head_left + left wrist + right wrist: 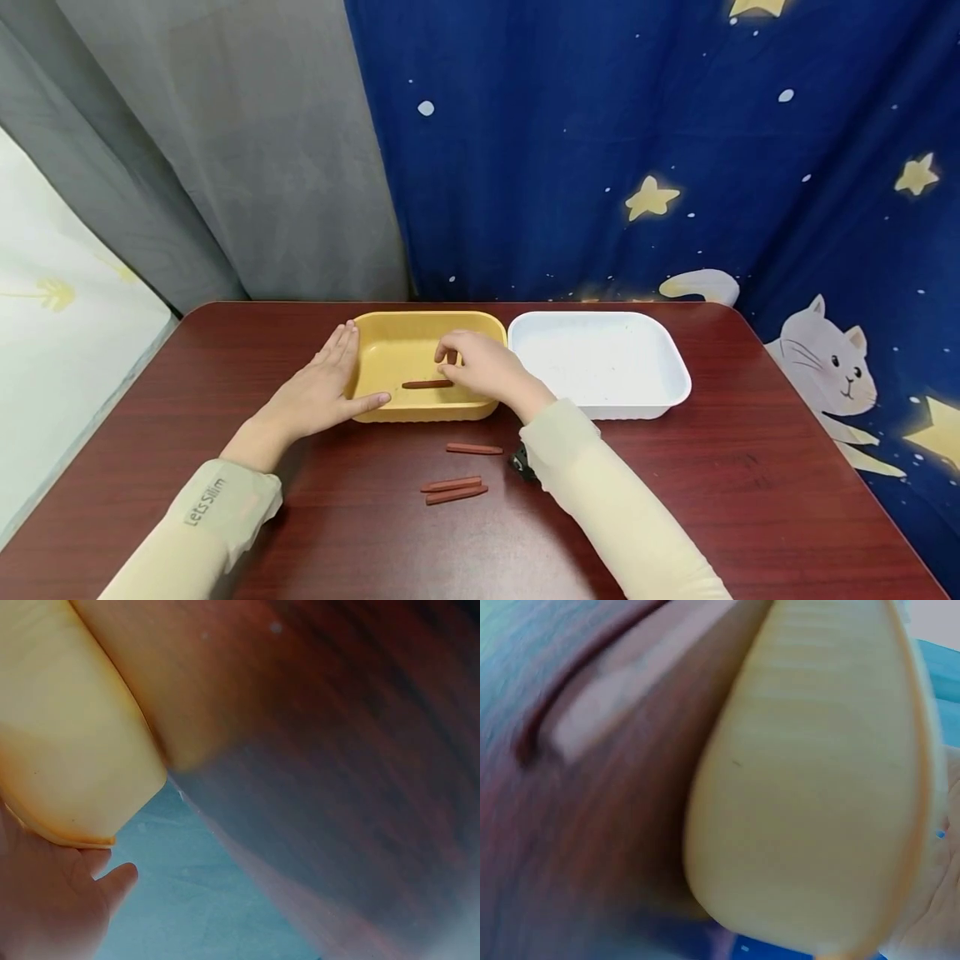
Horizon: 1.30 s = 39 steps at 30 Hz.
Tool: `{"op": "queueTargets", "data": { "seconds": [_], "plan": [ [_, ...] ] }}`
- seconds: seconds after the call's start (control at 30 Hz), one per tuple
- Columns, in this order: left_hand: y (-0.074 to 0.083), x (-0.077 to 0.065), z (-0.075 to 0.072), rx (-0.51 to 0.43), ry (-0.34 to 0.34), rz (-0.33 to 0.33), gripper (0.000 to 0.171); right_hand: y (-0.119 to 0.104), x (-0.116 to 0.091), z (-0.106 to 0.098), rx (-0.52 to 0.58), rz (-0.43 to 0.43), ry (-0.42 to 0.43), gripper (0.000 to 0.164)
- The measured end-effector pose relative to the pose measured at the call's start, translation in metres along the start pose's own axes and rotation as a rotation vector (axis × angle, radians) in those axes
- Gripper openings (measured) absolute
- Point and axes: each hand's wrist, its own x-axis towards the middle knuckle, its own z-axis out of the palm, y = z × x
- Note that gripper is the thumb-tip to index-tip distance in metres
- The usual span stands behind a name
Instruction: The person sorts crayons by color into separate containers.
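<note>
A yellow tray [423,414] stands on the table, its wall filling much of both wrist views. My left hand [318,392] lies along the tray's left side, fingers straight and thumb reaching over the front rim. Over the tray's right part, my right hand [487,364] has its thumb and fingers curled round a short reddish-brown crayon [452,357]. Another crayon [426,384] rests in the tray just below those fingers. In front of the tray, a single crayon [474,449] lies on the table, with a pair of crayons [453,490] closer to me.
A white tray [600,412] stands right beside the yellow one. Beneath my right sleeve shows a small black device [522,462]. The dark red table [360,533] ends at the back against grey and blue curtains [525,208].
</note>
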Motion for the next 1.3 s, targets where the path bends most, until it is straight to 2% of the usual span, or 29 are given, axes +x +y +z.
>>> {"op": "queueTargets", "data": {
  "seconds": [0.17,0.43,0.57,0.87,1.1,1.3],
  "plan": [
    [0.0,0.0,0.0,0.005,-0.009,-0.004,0.118,0.001,-0.02,-0.013,0.049,-0.028,0.062,0.008],
    [0.0,-0.001,0.001,-0.003,-0.018,-0.007,0.118,0.005,-0.048,-0.016,0.126,-0.069,0.095,0.01],
    [0.0,0.0,0.0,-0.007,-0.023,-0.003,0.117,0.004,-0.063,-0.018,0.122,-0.09,0.117,0.011],
    [-0.001,0.0,-0.001,-0.006,-0.029,-0.003,0.117,-0.003,-0.09,-0.014,0.042,-0.128,0.122,0.011],
    [-0.001,0.001,-0.004,0.0,0.004,0.019,0.116,-0.006,-0.102,-0.005,-0.049,-0.131,0.046,0.01],
    [0.0,0.0,-0.003,-0.015,-0.021,0.01,0.117,-0.005,-0.102,0.006,-0.109,-0.117,-0.073,0.01]
  ]
}}
